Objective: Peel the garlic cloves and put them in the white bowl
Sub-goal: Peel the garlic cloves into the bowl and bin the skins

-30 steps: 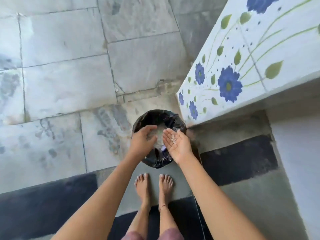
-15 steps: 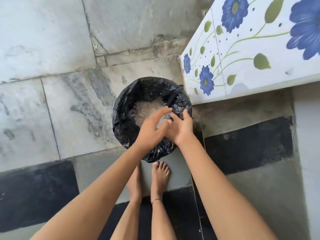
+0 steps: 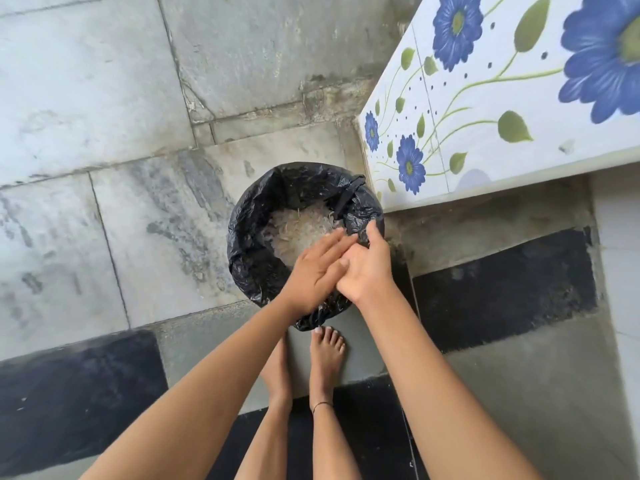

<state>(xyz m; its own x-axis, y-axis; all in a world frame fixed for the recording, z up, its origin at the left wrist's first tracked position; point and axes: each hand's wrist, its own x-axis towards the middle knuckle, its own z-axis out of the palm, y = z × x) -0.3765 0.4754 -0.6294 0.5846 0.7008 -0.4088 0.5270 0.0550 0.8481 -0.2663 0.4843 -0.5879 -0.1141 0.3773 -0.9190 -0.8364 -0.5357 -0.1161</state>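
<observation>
Left hand (image 3: 317,268) slid across right hand (image 3: 369,271), fingers straight, over black-lined bin (image 3: 249,265); grey stone floor (image 3: 104,133).

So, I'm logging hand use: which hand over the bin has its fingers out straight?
The left hand: its fingers are straight and together, laid against the right hand, whose fingers curl loosely. Both are above the black-lined bin.

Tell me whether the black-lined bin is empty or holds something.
Not empty: the bin is open on top, and a heap of pale papery scraps lies inside it. How deep the heap goes cannot be told.
</observation>
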